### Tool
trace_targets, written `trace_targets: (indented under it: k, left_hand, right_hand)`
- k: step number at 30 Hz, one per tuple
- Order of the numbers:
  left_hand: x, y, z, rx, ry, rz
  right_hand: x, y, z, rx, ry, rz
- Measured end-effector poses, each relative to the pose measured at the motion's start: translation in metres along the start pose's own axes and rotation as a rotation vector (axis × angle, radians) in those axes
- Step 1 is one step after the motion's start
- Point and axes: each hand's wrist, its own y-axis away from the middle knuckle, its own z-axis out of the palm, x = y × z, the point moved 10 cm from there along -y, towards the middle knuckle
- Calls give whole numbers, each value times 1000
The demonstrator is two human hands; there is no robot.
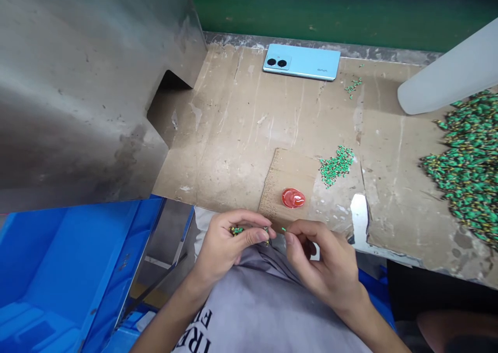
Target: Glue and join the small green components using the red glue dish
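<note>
My left hand (233,244) is closed around several small green-and-gold parts (236,230). Between its thumb and fingertips one more such part (266,230) is pinched. My right hand (324,259) pinches a tiny green piece (284,229) between thumb and forefinger, a short gap away from the left fingertips. Both hands are over my lap at the bench's near edge. Just beyond them, a shallow red oval dish (293,198) rests on a square of cardboard (290,169). A small heap of tiny green pieces (336,166) lies to its right.
A large pile of green-and-gold parts (472,166) covers the bench's right side. A pale cylinder (447,68) leans in above it. The light-blue phone (303,62) lies at the back, near scattered green bits (353,86). Left are a metal housing (89,83) and a blue bin (73,259).
</note>
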Motion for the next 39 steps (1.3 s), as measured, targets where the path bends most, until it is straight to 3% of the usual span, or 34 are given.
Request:
trace_targets:
  k: [39]
  left_hand:
    - [3, 0, -3, 39, -74, 18]
  right_hand:
    - [1, 0, -2, 4, -14, 14]
